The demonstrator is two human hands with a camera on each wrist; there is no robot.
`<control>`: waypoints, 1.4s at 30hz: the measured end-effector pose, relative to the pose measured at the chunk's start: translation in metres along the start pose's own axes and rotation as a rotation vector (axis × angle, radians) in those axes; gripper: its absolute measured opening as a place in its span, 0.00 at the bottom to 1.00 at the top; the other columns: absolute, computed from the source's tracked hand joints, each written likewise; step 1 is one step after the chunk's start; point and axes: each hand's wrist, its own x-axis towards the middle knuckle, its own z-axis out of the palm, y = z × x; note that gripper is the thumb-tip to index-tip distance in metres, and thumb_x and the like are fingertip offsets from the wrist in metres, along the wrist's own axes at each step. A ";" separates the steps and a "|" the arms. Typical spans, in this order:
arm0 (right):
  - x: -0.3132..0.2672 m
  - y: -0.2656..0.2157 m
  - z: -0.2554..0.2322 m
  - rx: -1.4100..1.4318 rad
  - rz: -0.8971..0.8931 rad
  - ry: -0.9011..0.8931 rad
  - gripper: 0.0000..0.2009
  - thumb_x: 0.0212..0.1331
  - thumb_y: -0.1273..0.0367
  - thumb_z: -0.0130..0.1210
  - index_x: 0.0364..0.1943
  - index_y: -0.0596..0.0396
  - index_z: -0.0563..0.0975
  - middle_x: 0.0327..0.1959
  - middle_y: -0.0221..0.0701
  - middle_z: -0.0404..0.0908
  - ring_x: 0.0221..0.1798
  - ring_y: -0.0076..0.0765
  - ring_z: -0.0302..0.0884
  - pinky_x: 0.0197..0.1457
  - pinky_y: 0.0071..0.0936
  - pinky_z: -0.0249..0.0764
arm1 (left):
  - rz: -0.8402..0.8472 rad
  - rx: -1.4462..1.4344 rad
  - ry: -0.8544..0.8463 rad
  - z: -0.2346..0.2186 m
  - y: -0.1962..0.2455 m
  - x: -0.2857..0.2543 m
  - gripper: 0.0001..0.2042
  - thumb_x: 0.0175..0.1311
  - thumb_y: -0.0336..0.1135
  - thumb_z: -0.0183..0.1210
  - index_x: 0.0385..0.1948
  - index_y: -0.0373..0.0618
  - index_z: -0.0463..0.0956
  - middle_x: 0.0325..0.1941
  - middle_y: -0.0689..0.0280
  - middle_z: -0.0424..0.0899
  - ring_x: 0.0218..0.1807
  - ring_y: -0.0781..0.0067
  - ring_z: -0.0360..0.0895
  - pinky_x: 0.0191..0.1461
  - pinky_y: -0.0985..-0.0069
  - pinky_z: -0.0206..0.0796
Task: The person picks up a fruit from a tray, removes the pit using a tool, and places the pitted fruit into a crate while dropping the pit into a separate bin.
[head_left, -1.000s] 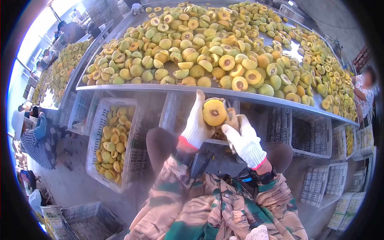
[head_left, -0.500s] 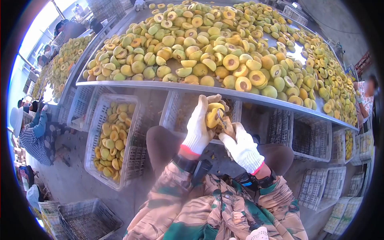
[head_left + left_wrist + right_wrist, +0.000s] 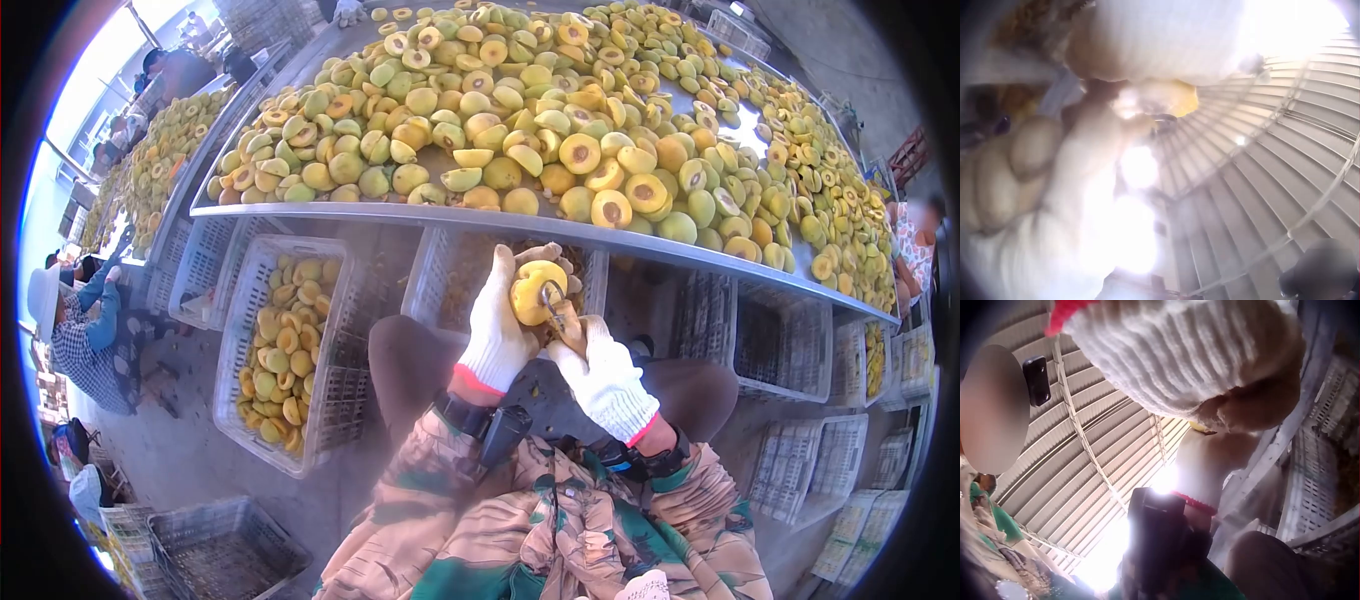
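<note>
My gloved left hand [image 3: 497, 325] holds a yellow peach half [image 3: 530, 288] up between thumb and fingers, just in front of the table edge. In my gloved right hand [image 3: 605, 385] is a pitting tool [image 3: 568, 325] with a wooden-looking handle and a curved metal loop. The loop overlaps the right side of the peach half, where the fruit's centre is partly hidden. In the left wrist view the glare is strong, with the yellow fruit [image 3: 1186, 99] and the metal loop [image 3: 1163, 117] between the gloves. The right wrist view mostly shows the right glove [image 3: 1191, 356].
A large heap of peach halves [image 3: 480, 110] covers the metal-edged table [image 3: 400, 214]. Below my hands stands a crate [image 3: 425, 280] with scraps. To the left is a crate [image 3: 335, 425] holding peach halves. Other crates [image 3: 780, 340] stand right. A person [image 3: 85, 330] sits at left.
The peach half has turned from facing up with its brown centre showing to tilted toward the right. The tool's loop has come from beside the fruit onto it.
</note>
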 end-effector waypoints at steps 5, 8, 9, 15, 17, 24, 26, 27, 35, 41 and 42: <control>-0.004 0.004 0.012 -0.154 -0.048 0.118 0.18 0.63 0.60 0.57 0.46 0.61 0.71 0.23 0.46 0.79 0.24 0.57 0.80 0.24 0.43 0.75 | 0.084 0.033 0.011 0.004 -0.009 -0.001 0.27 0.76 0.57 0.37 0.50 0.42 0.74 0.46 0.56 0.81 0.47 0.57 0.79 0.53 0.61 0.73; -0.004 -0.014 0.013 -0.231 0.078 0.159 0.18 0.63 0.60 0.57 0.46 0.61 0.71 0.18 0.43 0.78 0.19 0.53 0.78 0.19 0.41 0.73 | 0.205 0.109 0.041 0.007 -0.019 -0.003 0.27 0.76 0.56 0.37 0.51 0.40 0.73 0.46 0.57 0.80 0.47 0.60 0.78 0.54 0.65 0.72; -0.005 -0.010 0.014 -0.251 0.042 0.143 0.18 0.63 0.60 0.56 0.46 0.61 0.72 0.19 0.43 0.78 0.19 0.53 0.79 0.19 0.42 0.73 | 0.241 0.120 0.040 0.008 -0.022 -0.004 0.26 0.76 0.56 0.38 0.51 0.40 0.72 0.45 0.58 0.79 0.46 0.63 0.78 0.54 0.67 0.72; -0.008 0.005 0.013 -0.293 -0.009 0.007 0.19 0.65 0.58 0.53 0.48 0.62 0.71 0.21 0.44 0.79 0.22 0.53 0.80 0.22 0.44 0.74 | 0.349 0.234 0.079 0.006 -0.028 -0.007 0.26 0.76 0.55 0.39 0.52 0.38 0.71 0.44 0.58 0.79 0.47 0.69 0.76 0.54 0.73 0.70; -0.008 0.006 0.011 -0.320 -0.006 -0.017 0.20 0.65 0.58 0.53 0.48 0.62 0.71 0.23 0.45 0.79 0.25 0.53 0.81 0.24 0.45 0.75 | 0.362 0.257 0.101 0.005 -0.030 -0.007 0.26 0.76 0.56 0.39 0.51 0.38 0.71 0.43 0.58 0.79 0.45 0.67 0.77 0.52 0.72 0.72; -0.004 0.005 -0.021 -0.100 0.223 -0.366 0.18 0.64 0.58 0.53 0.48 0.56 0.69 0.32 0.50 0.80 0.28 0.53 0.81 0.29 0.47 0.76 | -0.236 0.423 0.004 -0.012 0.002 0.009 0.32 0.72 0.64 0.40 0.46 0.39 0.76 0.34 0.58 0.82 0.33 0.63 0.82 0.32 0.70 0.77; -0.003 0.010 -0.018 -0.032 0.281 -0.415 0.16 0.65 0.59 0.53 0.46 0.55 0.68 0.31 0.46 0.80 0.25 0.46 0.80 0.27 0.42 0.76 | -0.336 0.440 -0.016 -0.011 0.008 0.015 0.33 0.71 0.65 0.39 0.48 0.39 0.76 0.36 0.58 0.83 0.35 0.64 0.82 0.37 0.69 0.78; -0.001 0.008 -0.021 0.167 0.424 -0.438 0.15 0.65 0.59 0.53 0.45 0.54 0.67 0.29 0.41 0.78 0.23 0.41 0.78 0.25 0.38 0.74 | -0.382 0.450 -0.031 -0.009 0.010 0.017 0.33 0.71 0.65 0.39 0.49 0.39 0.75 0.37 0.58 0.83 0.37 0.64 0.83 0.39 0.69 0.78; 0.005 -0.018 -0.035 1.152 0.886 -0.568 0.09 0.68 0.65 0.53 0.38 0.46 0.63 0.20 0.21 0.63 0.14 0.16 0.55 0.16 0.19 0.55 | 0.089 0.466 0.283 -0.007 -0.020 0.010 0.30 0.75 0.58 0.39 0.38 0.34 0.78 0.37 0.53 0.84 0.34 0.62 0.81 0.42 0.69 0.76; 0.004 -0.022 -0.036 1.101 0.914 -0.522 0.08 0.68 0.66 0.52 0.38 0.44 0.63 0.20 0.20 0.62 0.14 0.15 0.54 0.15 0.18 0.53 | -0.112 0.427 0.238 -0.006 -0.011 0.018 0.32 0.74 0.59 0.39 0.36 0.35 0.79 0.34 0.54 0.84 0.33 0.64 0.81 0.40 0.71 0.76; 0.005 -0.022 -0.037 1.145 0.929 -0.522 0.08 0.68 0.66 0.52 0.38 0.44 0.63 0.20 0.20 0.62 0.14 0.15 0.54 0.15 0.19 0.54 | -0.037 0.483 0.193 -0.009 -0.014 0.018 0.32 0.74 0.60 0.39 0.35 0.35 0.80 0.33 0.54 0.84 0.33 0.65 0.82 0.40 0.71 0.76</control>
